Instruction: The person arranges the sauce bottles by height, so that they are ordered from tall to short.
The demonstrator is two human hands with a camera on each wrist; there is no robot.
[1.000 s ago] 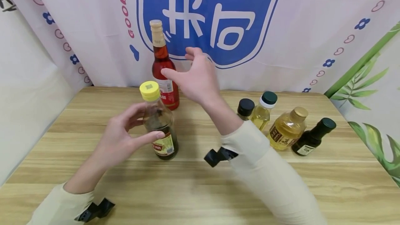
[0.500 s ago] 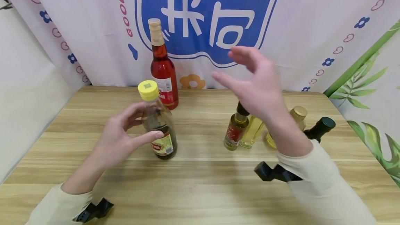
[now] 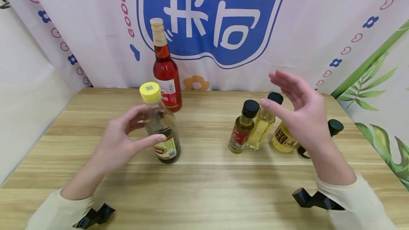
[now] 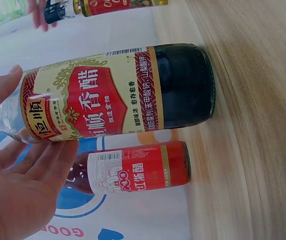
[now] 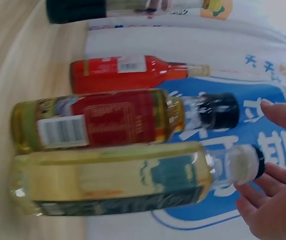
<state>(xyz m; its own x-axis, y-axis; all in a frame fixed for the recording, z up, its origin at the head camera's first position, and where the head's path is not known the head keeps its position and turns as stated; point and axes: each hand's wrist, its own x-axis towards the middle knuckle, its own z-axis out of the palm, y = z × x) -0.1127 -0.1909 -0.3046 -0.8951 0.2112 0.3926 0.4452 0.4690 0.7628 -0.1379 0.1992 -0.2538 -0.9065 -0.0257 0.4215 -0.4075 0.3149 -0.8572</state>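
The left hand (image 3: 118, 143) grips the yellow-capped bottle (image 3: 164, 127); the right hand (image 3: 305, 116), fingers parted, hovers by the ungrasped pale oil bottle (image 3: 260, 129).

L slv (image 3: 59, 211) + R slv (image 3: 359, 205) – cream | wrist cams (image 3: 327, 201) – blk, blocky

A: Left hand (image 3: 119, 141) status?
B: Gripping the yellow-capped bottle (image 3: 164, 125), thumb across its front. Bottle's on the wood-grain table (image 3: 198, 191).
A: Behind it?
B: Red bottle (image 3: 167, 72), upright, partly hidden.
A: Right hand (image 3: 301, 121)?
B: Raised, thumb apart from fingers, near the neck of the clear oil bottle (image 3: 260, 129). Can't tell contact.
A: Neighbours?
B: Black-capped bottle (image 3: 241, 132) on one side; round oil bottle (image 3: 285, 139) and dark bottle (image 3: 335, 127) on the other, both partly covered by that hand.
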